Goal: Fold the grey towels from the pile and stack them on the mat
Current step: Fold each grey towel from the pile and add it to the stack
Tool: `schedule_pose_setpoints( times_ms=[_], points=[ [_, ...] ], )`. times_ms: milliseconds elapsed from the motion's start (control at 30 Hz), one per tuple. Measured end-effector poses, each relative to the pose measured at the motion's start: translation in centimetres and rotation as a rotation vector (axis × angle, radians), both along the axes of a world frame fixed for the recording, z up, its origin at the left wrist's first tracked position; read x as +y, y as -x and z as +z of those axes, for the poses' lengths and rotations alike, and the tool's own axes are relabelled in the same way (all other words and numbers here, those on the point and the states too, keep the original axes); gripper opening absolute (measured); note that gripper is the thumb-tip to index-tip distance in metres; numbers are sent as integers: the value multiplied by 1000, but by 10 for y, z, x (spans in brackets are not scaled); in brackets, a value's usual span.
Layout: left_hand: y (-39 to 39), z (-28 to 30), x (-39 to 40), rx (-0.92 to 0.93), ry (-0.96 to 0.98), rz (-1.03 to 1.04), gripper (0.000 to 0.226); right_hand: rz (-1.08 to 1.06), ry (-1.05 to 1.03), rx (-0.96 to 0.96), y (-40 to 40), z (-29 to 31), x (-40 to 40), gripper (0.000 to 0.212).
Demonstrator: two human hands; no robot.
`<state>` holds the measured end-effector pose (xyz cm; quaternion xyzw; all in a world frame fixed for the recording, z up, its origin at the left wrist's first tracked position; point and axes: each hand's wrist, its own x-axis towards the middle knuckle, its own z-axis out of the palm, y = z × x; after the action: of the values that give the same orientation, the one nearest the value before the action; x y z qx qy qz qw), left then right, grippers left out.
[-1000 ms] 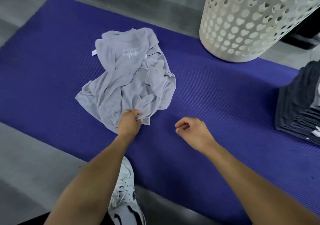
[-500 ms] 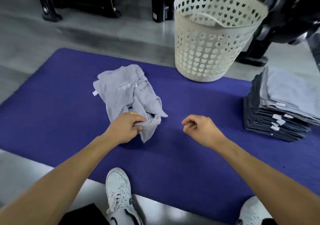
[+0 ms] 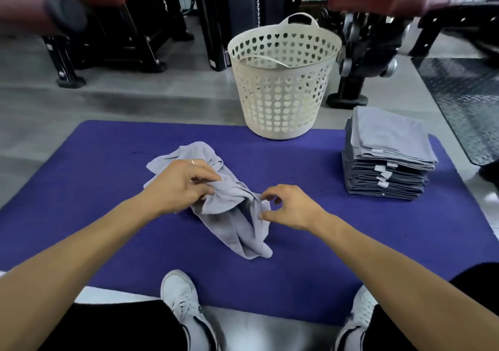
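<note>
A crumpled grey towel (image 3: 232,226) lies in the middle of the purple mat (image 3: 108,232). My left hand (image 3: 181,186) is closed on the towel's bunched upper part and lifts it a little. My right hand (image 3: 289,207) pinches the towel's right edge between thumb and fingertips. A tall stack of folded grey towels (image 3: 388,159) stands on the mat's right side, with white labels showing at its front edge.
A cream perforated laundry basket (image 3: 283,86) stands at the mat's far edge. Dark gym machines (image 3: 361,53) and red padded seats fill the background. My two white shoes (image 3: 183,304) rest at the mat's near edge on the grey floor.
The head has risen, so more of the room shows. My left hand has pulled the towel toward me and bunched it. My right hand has reached in and taken the towel's edge.
</note>
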<state>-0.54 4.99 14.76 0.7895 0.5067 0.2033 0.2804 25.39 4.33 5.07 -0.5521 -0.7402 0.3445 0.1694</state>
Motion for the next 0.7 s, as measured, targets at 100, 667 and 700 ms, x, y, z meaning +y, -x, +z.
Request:
schedule_pose_setpoints(
  times_ms=[100,667,700],
  points=[
    [-2,3,-2,0,15,-10,21,-13,-48,154,7,3,-2,27],
    [-17,-5,0,-55,182,36,35,123,-10,306,31,83,11,10],
    [-23,-5,0,-76,156,29,28,123,-19,330,31,88,11,10]
  ],
)
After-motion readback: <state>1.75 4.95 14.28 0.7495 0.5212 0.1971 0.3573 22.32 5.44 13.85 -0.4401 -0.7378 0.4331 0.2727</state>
